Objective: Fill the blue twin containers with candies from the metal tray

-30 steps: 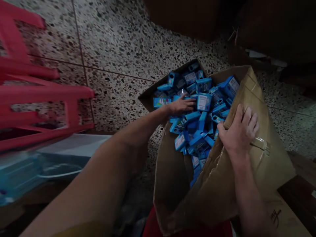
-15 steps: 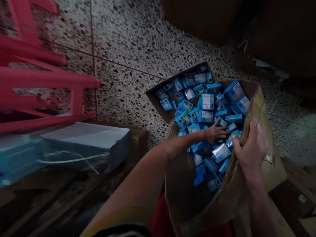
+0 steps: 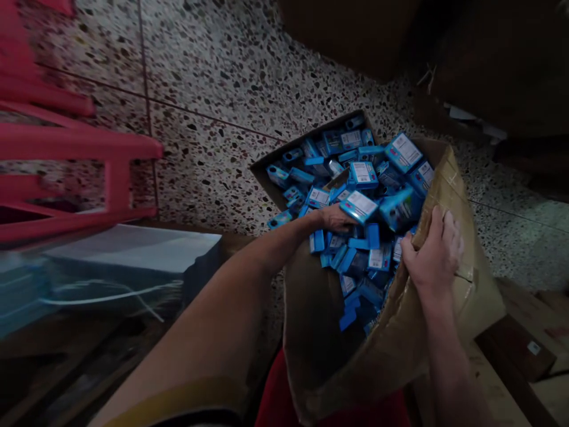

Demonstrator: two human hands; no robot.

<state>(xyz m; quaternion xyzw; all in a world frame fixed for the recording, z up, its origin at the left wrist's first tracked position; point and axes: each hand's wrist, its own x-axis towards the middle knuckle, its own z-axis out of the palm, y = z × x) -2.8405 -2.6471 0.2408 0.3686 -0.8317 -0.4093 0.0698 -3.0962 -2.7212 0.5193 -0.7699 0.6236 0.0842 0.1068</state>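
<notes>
A large open brown cardboard carton (image 3: 448,296) sits tilted on the speckled terrazzo floor (image 3: 213,71), heaped with small blue cardboard packets (image 3: 368,178) bearing white labels. The left hand (image 3: 334,217) is sunk among the packets near the middle of the heap, just under one tilted packet; its fingers are buried, so I cannot tell whether they are closed or apart. The right hand (image 3: 433,252) clamps the carton's right flap, fingers curled over the taped edge and thumb on the inner side. To the left stands a red plastic stool (image 3: 80,148), and below it lies a flat clear-wrapped bundle (image 3: 128,255).
</notes>
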